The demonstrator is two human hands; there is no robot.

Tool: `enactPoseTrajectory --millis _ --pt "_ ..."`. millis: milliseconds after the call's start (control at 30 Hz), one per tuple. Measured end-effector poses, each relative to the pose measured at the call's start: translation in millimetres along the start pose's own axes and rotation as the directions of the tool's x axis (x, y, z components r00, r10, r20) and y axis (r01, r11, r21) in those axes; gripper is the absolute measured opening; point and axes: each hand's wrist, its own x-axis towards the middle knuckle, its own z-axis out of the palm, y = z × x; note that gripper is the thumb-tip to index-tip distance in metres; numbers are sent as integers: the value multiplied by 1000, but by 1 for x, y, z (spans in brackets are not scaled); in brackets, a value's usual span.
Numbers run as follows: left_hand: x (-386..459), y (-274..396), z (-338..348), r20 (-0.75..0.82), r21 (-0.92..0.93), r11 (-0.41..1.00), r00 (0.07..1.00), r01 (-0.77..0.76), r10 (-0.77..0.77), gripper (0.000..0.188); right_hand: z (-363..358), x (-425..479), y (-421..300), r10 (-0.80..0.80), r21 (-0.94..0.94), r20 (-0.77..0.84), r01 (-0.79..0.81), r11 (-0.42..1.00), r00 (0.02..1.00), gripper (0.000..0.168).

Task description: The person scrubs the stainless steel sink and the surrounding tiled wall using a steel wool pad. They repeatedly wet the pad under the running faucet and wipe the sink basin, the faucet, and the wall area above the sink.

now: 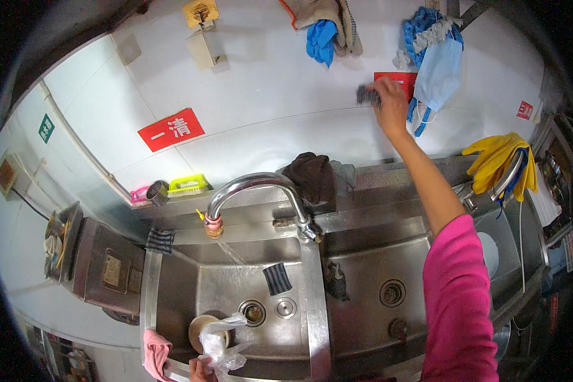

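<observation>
My right hand (390, 102) is raised against the white tiled wall, closed on a dark grey scouring cloth (368, 95) beside a red sign. At the near edge of the left sink (319, 305), my left hand (202, 370) grips a clear plastic bag (216, 344). The bag hangs over a round tan bowl (196, 329) in that basin. A striped dark pad (277, 279) lies near the open drain (252, 313), with a metal strainer (285, 308) beside it. Water runs from the curved chrome faucet (255, 179).
A dark cloth (310, 174) hangs behind the faucet. Yellow gloves (501, 160) drape over another faucet at right. A pink cloth (156, 351) lies on the sink's left corner. Brushes (188, 185) stand on the back ledge. A face mask (438, 71) hangs on the wall near my right hand.
</observation>
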Motion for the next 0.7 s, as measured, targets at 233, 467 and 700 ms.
enactPoseTrajectory --millis 233,467,700 --pt "6 1 9 -17 54 990 991 -130 131 34 16 -43 11 -310 10 343 326 945 887 23" --pt "-3 -23 12 11 -64 998 1000 -1 1 37 -12 22 -11 82 79 30 -84 993 996 23" --pt "-3 -4 11 -100 92 975 972 -204 213 29 14 -32 21 -209 -39 277 228 973 938 34"
